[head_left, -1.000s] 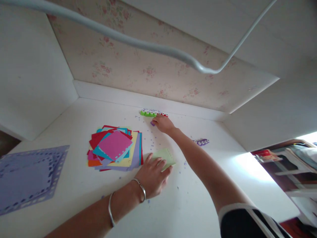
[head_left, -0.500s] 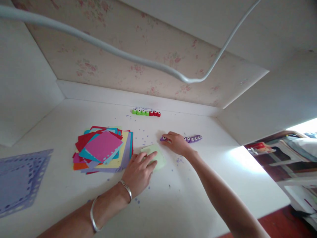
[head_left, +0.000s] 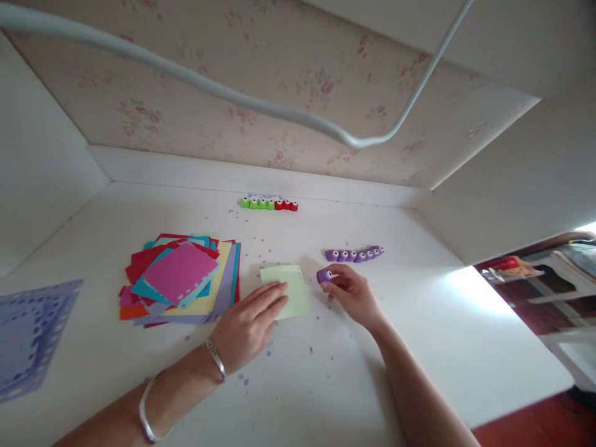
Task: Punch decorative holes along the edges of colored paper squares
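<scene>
Fingers of the right hand (head_left: pixel 357 298) pinch a purple block (head_left: pixel 323 277), just below and right of frame centre; pale green sheet (head_left: pixel 295 292) lies just left of the block, with a narrow gap between; left hand (head_left: pixel 246 326), fingers extended and close together, rests on the sheet's left part; sheet's long axis: cannot tell, partly covered; right hand nearer its right edge; row of purple blocks (head_left: pixel 354 255) above the right hand in frame.

The left hand (head_left: pixel 246 324) is covering part of the green paper (head_left: pixel 297 293), the right hand (head_left: pixel 357 297) is hiding some of the purple block (head_left: pixel 323 275), and purple sheets (head_left: pixel 28 329) are running past the left edge.
</scene>
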Motion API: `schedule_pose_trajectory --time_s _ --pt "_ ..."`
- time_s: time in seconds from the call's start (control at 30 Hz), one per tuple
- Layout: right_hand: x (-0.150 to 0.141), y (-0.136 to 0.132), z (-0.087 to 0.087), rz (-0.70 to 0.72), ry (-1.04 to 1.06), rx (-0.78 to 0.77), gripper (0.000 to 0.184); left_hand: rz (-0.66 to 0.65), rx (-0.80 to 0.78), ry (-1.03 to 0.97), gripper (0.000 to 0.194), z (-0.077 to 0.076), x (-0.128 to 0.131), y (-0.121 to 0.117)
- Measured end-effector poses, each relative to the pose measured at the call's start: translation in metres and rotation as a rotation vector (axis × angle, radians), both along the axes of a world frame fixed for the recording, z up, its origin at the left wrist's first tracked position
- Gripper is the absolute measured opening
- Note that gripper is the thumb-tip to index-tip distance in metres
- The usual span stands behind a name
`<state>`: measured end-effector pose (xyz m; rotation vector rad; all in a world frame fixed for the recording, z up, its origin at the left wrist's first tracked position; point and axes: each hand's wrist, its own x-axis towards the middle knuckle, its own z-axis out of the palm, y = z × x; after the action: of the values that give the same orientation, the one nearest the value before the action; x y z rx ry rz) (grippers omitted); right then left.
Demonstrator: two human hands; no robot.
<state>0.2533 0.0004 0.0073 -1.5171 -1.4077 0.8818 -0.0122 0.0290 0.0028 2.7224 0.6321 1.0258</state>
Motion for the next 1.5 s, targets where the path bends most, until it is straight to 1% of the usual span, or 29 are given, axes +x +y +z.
schedule_pose_trajectory --time_s 0.1,0.17,0.3,0.53,0.67,0.9,1.17,1.37,1.5 --pt "-0.0003 0.0 -0.0034 0.014 0.25 -0.042 0.04 -0.008 0.007 -0.026 0.036 0.0032 -0.0012 0.0019" --pt "-0.001 -0.0014 -0.0034 0.059 0.326 -0.071 0.039 -0.022 0.001 -0.045 0.037 0.0046 -0.0021 0.0023" --pt "-0.0031 -0.0041 -0.0019 0.131 0.4 -0.098 0.036 -0.045 -0.004 -0.076 0.039 0.0049 -0.0032 0.0018" --pt "-0.0063 -0.0037 -0.0029 0.145 0.393 -0.096 0.037 -0.056 -0.01 -0.075 0.04 0.0047 -0.0037 0.0016" --pt "-0.0074 -0.0043 -0.0028 0.166 0.381 -0.073 0.037 -0.035 -0.015 -0.061 0.037 0.0058 -0.0035 0.0014" --pt "-0.0053 -0.0052 -0.0071 0.203 0.343 -0.065 0.035 -0.049 -0.01 -0.065 0.038 0.0065 -0.0032 0.0023" --pt "-0.0061 -0.0047 -0.0048 0.207 0.296 -0.067 0.033 -0.038 -0.014 -0.069 0.037 0.0056 -0.0036 0.0014" --pt "-0.0053 -0.0049 -0.0066 0.2 0.276 -0.075 0.034 -0.051 -0.013 -0.061 0.038 0.0061 -0.0032 0.0017" --pt "-0.0068 -0.0041 -0.0057 0.211 0.235 -0.057 0.032 -0.04 -0.011 -0.052 0.037 0.0056 -0.0025 0.0019"
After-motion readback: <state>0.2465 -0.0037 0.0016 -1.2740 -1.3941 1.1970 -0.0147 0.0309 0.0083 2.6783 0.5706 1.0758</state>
